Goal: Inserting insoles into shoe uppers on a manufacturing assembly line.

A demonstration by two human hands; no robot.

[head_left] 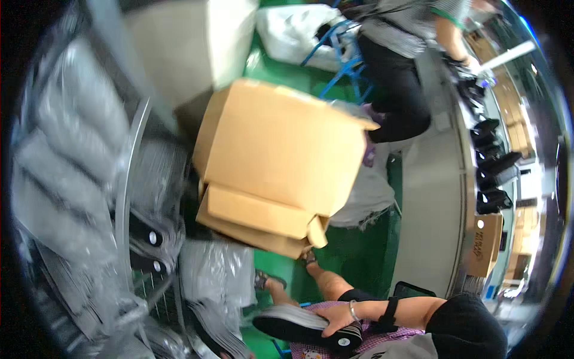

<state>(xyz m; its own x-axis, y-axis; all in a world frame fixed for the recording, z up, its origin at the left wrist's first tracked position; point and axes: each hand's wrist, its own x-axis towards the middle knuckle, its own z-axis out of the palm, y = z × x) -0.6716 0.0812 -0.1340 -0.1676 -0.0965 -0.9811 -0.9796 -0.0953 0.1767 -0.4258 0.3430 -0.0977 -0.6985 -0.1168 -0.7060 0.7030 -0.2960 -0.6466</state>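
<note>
My right hand (338, 317), with a bracelet at its wrist, is closed round a stack of shoe insoles (284, 325) over my lap. The top insole is black with a round white label at its heel; grey edges show below it. At the bottom edge, only bits of my left hand (226, 356) show, on either side of the end of a second stack of insoles (214, 329). It appears to grip that stack; most of the hand is out of view. Beyond my feet stands a large cardboard box (281, 158) with its flaps folded outward.
Plastic-wrapped bundles (66, 185) fill a metal rack (127, 179) on the left, with more insoles (146, 245) on it. To the right runs a workbench (466, 179) with black items and a small carton (483, 245). A co-worker (394, 66) sits at the far right, near white sacks (293, 33).
</note>
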